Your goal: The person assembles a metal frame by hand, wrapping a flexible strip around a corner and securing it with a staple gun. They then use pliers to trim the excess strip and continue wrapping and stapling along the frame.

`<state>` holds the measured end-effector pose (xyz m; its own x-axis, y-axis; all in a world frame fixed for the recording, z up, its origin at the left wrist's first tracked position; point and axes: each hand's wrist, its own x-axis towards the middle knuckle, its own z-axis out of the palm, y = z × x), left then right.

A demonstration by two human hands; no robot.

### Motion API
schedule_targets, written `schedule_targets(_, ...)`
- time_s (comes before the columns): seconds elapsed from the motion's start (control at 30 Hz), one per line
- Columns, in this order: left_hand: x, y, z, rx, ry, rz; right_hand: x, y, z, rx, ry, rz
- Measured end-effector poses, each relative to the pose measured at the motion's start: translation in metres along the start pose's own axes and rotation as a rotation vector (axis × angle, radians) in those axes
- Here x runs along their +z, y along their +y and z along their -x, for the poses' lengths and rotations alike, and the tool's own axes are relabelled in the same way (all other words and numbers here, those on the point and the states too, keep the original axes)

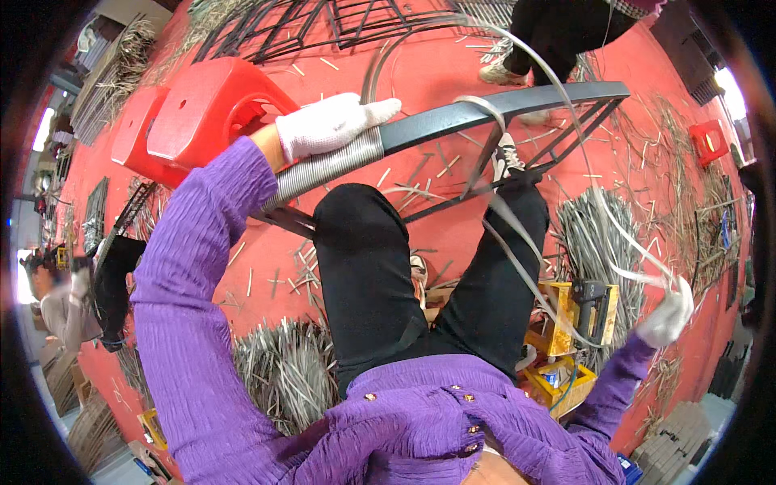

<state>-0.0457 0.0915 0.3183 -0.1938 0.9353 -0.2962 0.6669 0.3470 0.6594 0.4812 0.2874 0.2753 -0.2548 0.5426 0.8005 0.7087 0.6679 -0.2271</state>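
A dark metal frame [509, 112] with a curved top bar lies across my lap. Grey flat strip is coiled tightly round its left part as a wrapped section [330, 172]. My left hand [327, 128], in a white glove, grips the bar on that wrapping, with fingertips at the edge of the bare metal. Out to the right, my gloved right hand [669, 314] is closed on a long pale weaving strip [596, 190]. The strip arches up in loops over the frame, and one turn passes loosely round the bare bar. Part of the strip is blurred.
Red plastic stools [214, 105] stand at the left. Bundles of grey strips [287, 376] lie by my legs, with a yellow wooden box [570, 392] at the right. Strip scraps litter the red floor. Another person's legs [558, 36] are at the top; a co-worker [69, 303] sits far left.
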Motion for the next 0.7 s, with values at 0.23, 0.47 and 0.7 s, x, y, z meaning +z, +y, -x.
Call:
schedule_targets(0.23,0.020,-0.077,-0.025,-0.174,-0.019,0.295,0.153,-0.269,0.030,-0.127,-0.944,-1.087)
schedule_targets(0.47,0.010,-0.034,-0.033,-0.001,-0.234,0.096,0.225,-0.339,-0.006,0.702,-1.126,-1.802)
schedule_targets(0.7,0.024,0.047,0.047,0.064,0.261,-0.609,0.119,-0.249,0.023,0.600,-1.356,-1.504)
